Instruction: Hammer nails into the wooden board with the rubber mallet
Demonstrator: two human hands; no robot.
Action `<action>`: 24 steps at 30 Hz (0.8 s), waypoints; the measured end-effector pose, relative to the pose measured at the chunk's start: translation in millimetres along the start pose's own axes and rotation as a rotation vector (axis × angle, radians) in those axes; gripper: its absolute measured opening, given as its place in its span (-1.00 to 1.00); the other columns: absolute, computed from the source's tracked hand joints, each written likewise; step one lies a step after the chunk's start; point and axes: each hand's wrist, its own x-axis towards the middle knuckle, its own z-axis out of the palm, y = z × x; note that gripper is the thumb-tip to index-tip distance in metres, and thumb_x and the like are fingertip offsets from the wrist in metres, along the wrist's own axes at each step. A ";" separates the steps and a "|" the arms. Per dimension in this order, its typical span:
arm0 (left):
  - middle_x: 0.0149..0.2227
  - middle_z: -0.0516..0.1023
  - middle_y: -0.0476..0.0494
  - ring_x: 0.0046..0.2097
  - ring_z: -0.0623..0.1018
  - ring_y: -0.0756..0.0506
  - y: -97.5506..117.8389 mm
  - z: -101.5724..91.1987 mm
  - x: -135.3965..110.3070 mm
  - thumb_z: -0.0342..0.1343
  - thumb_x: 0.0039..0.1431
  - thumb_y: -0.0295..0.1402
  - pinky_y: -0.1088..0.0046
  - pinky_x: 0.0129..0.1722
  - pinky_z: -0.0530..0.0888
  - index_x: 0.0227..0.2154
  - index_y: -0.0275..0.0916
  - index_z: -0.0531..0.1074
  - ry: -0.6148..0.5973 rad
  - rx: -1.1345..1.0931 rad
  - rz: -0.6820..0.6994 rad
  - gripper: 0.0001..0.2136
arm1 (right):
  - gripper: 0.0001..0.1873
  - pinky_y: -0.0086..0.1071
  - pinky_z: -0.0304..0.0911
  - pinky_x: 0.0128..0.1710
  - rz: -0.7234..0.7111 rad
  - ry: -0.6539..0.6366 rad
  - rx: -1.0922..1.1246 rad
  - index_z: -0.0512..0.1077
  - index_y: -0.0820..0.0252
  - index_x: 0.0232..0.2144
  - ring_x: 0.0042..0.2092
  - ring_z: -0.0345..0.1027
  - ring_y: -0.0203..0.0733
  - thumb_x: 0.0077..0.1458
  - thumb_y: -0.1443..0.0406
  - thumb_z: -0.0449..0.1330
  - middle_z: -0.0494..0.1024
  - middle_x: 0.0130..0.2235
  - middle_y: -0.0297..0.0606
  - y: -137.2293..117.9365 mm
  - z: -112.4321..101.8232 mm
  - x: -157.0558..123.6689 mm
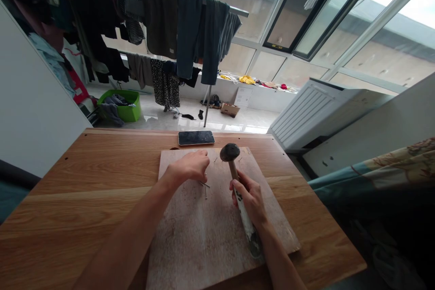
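Observation:
A worn plywood board [204,231] lies on the wooden table [84,190]. My right hand [249,199] is closed round the handle of a hammer [233,163], whose dark head is raised over the board's far part. My left hand [190,166] rests on the board with fingers curled down, pinching a small nail upright beside the hammer head. A few loose nails [205,186] lie on the board between my hands.
A dark phone [196,137] lies face up at the table's far edge, just beyond the board. Past the table stand a clothes rack with hanging garments [190,31], a green basket [122,104] and a white radiator cover [312,113].

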 end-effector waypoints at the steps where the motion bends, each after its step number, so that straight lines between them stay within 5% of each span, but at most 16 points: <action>1: -0.22 0.53 -0.21 -0.27 0.52 -0.16 1.5 0.1 0.7 0.32 -0.14 -0.41 0.37 -0.35 0.35 -0.57 -0.25 0.47 0.014 0.017 0.003 -0.88 | -0.63 -0.48 0.13 -0.70 -0.002 0.000 0.005 0.51 0.22 -0.10 -0.64 0.21 -0.38 0.18 0.08 0.22 0.40 -0.44 -0.41 0.9 -0.3 0.1; 8: -0.43 0.58 -0.10 -0.40 0.51 -0.10 -15.6 -3.8 6.0 0.14 0.08 -0.46 0.42 -0.42 0.29 -0.38 -0.22 0.53 0.139 -0.119 -0.052 -0.91 | -0.62 -0.48 0.14 -0.70 -0.001 0.003 0.025 0.52 0.21 -0.08 -0.64 0.21 -0.37 0.17 0.09 0.22 0.40 -0.44 -0.42 1.7 -0.2 0.5; 18: -0.40 0.59 -0.09 -0.35 0.51 -0.07 -32.1 15.8 20.9 0.12 0.05 -0.52 0.47 -0.36 0.32 -0.45 -0.23 0.56 0.218 -0.164 0.074 -0.87 | -0.63 -0.49 0.14 -0.71 -0.010 -0.006 0.001 0.53 0.23 -0.09 -0.65 0.22 -0.38 0.16 0.11 0.22 0.39 -0.46 -0.41 0.6 -0.7 0.1; 24: -0.40 0.57 -0.04 -0.38 0.52 -0.04 -37.4 23.3 22.7 0.15 0.05 -0.49 0.50 -0.38 0.36 -0.26 -0.26 0.54 0.221 -0.408 0.077 -0.83 | -0.63 -0.50 0.13 -0.71 -0.011 -0.006 0.040 0.52 0.23 -0.06 -0.65 0.22 -0.39 0.17 0.13 0.22 0.41 -0.44 -0.41 -0.6 1.0 0.8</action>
